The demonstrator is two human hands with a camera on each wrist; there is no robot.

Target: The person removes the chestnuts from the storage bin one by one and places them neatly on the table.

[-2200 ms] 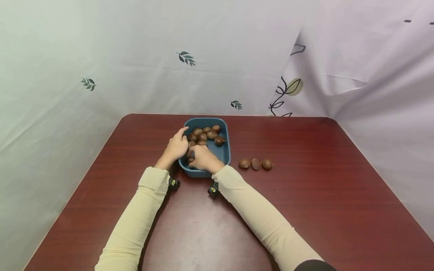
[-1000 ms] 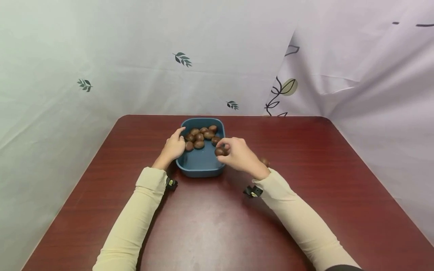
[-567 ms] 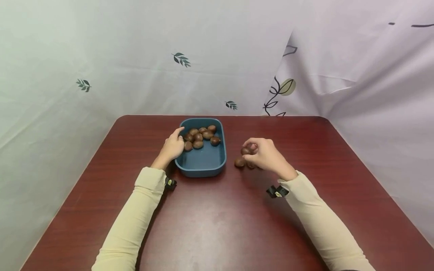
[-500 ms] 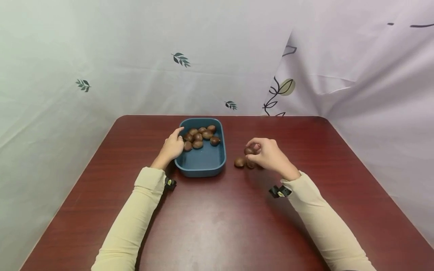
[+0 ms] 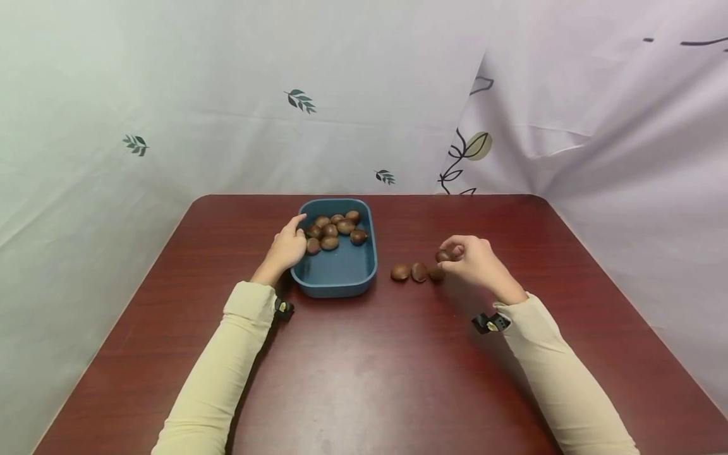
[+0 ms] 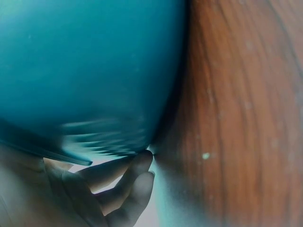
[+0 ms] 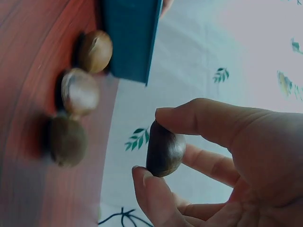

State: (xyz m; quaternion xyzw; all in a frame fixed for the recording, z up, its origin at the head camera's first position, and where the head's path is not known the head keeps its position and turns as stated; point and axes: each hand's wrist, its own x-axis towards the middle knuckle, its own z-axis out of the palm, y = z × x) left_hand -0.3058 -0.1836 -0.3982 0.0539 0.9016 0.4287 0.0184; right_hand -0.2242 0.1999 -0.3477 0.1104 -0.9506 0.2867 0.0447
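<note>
Blue is the tub [image 5: 335, 291] near the tabletop's [image 5: 341, 366] far edge, with nine chestnuts [image 5: 330, 231] showing inside. Three chestnuts [image 5: 419, 272] sit in a row nearer the right edge. The right hand [image 5: 480, 264] pinches one more chestnut [image 5: 443, 256] above them; the left hand [image 5: 287, 248] grips the tub's side.

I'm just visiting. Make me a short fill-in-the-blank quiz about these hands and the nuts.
1. The right hand pinches one chestnut, and the row of chestnuts on the table numbers ____.
2. In the head view, that row lies to the ____ of the blue container.
3. The left hand touches the container's ____ side.
4. The chestnuts inside cluster toward the container's ____ end, not its near one.
Missing words: three; right; left; far.
</note>
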